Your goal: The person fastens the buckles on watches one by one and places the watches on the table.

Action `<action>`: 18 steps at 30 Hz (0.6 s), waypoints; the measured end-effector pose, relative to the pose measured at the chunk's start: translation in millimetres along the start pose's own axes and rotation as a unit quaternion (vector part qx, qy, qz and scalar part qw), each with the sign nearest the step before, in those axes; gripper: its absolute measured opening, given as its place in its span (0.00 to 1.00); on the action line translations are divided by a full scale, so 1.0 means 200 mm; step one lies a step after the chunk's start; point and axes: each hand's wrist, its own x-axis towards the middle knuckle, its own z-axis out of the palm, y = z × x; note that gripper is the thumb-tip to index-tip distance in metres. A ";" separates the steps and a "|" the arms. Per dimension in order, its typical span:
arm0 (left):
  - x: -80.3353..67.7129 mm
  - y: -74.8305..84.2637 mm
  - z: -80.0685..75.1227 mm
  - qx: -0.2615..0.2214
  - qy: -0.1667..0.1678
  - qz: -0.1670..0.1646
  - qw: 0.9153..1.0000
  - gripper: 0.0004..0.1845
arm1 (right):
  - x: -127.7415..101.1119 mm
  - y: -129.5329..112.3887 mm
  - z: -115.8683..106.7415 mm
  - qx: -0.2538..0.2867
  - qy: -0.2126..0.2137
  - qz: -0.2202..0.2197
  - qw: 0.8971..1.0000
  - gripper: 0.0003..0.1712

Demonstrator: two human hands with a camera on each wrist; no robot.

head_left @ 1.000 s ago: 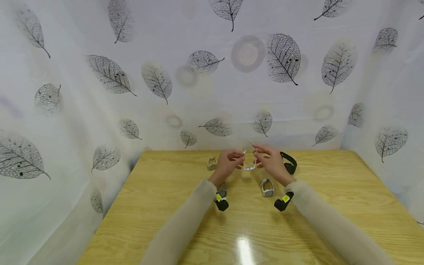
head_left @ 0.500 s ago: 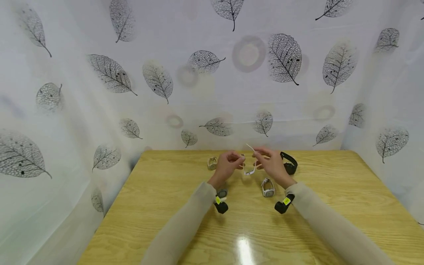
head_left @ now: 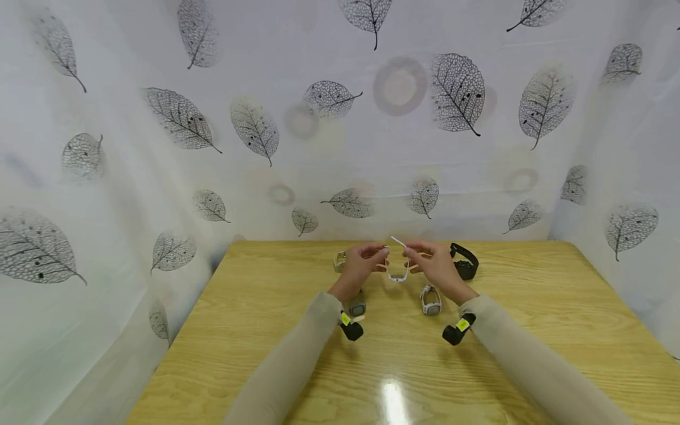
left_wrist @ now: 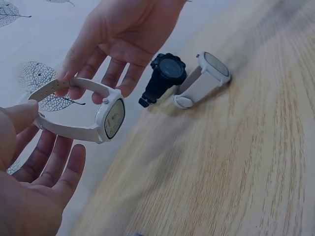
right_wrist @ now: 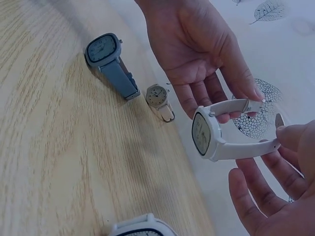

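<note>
White wristwatch (left_wrist: pixel 106 118) hangs above the wooden table (head_left: pixel 531 307), one strap end pinched by left hand (head_left: pixel 363 262), the other by right hand (head_left: pixel 437 264); remaining fingers loose; black watch (left_wrist: pixel 165 73) lies beyond; advisable: keep both pinches near strap tips, tension even.

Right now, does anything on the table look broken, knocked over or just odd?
Nothing stands out as damaged. The white watch is held above the table with its strap undone, one end pinched by the left hand, the other by the right hand. The other watches lie scattered, intact as far as visible.
</note>
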 end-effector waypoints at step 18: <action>-0.01 0.00 0.00 0.000 0.011 -0.009 1.000 0.13 | -0.02 0.00 -0.01 0.004 -0.030 0.007 1.000 0.23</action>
